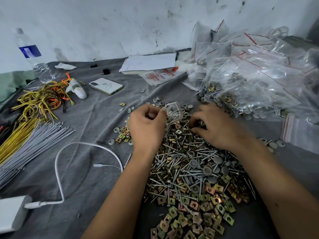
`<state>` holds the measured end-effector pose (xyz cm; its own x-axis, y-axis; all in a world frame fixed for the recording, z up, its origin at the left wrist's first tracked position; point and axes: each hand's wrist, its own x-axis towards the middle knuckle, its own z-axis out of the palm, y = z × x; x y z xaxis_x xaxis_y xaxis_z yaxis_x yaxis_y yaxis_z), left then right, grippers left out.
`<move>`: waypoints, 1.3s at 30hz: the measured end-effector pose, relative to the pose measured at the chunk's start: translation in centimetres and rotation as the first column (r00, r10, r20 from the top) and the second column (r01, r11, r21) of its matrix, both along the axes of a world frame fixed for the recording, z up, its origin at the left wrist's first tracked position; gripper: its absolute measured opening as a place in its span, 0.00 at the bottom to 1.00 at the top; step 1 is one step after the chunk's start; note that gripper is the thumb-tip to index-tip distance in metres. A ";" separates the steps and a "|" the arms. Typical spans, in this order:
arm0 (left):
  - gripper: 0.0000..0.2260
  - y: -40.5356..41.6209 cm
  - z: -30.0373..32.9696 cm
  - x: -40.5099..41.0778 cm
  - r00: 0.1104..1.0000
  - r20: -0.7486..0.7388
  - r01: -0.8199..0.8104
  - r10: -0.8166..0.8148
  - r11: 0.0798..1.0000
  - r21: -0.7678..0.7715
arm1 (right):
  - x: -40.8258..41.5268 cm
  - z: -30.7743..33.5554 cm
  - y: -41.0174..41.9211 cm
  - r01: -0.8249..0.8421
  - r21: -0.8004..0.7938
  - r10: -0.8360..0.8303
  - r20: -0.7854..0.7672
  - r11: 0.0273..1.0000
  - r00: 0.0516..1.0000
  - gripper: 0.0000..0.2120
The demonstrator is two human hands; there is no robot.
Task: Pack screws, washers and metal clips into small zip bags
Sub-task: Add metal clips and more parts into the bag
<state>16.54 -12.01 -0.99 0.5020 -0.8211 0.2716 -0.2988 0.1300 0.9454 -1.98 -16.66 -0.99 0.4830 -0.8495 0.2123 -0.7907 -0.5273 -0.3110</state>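
Note:
A big heap of screws (181, 163), grey washers (207, 169) and brass-coloured metal clips (198, 219) lies on the grey cloth in front of me. My left hand (146, 126) holds a small clear zip bag (173, 112) with screws showing inside it, above the heap's far end. My right hand (215, 126) rests on the heap just right of the bag, its fingertips curled down among the screws and pinching small parts. More grey washers (158, 102) lie scattered beyond the hands.
Filled and empty zip bags (250, 80) pile up at the back right. A phone (106, 86), water bottle (32, 56), papers (150, 62), coloured wires (43, 99) and grey rods (34, 142) lie left. A white cable (58, 171) and charger (12, 213) sit front left.

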 end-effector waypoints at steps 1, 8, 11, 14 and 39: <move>0.09 0.0 0.0 0.1 1.000 -0.004 -0.002 0.002 1.000 0.002 | 0.1 0.0 0.0 0.008 -0.016 -0.008 0.003 1.000 1.000 0.04; 0.08 0.0 -0.2 -0.3 0.990 0.129 0.046 -0.049 0.999 0.028 | 0.3 0.9 0.9 -0.023 -0.149 0.093 0.480 0.989 0.872 0.06; 0.08 0.0 -0.2 -0.5 0.987 0.121 0.099 -0.103 0.994 0.036 | 1.2 0.6 1.4 -0.071 -0.209 0.164 0.472 0.975 0.866 0.08; 0.07 0.0 -0.2 -0.6 0.986 0.087 0.143 -0.144 0.990 0.019 | 1.8 0.2 1.4 -0.037 -0.177 0.126 0.525 0.984 0.842 0.11; 0.15 -0.2 1.4 3.4 0.885 -0.459 -0.040 -0.072 0.972 -0.230 | 2.1 -0.4 0.7 -0.102 0.001 0.102 0.079 0.995 0.992 0.08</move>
<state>19.97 -12.23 0.37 0.6032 -0.7743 0.1911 0.1681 0.3576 0.9186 0.08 -15.94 -1.44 0.5491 -0.7979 0.2488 -0.7061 -0.6021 -0.3728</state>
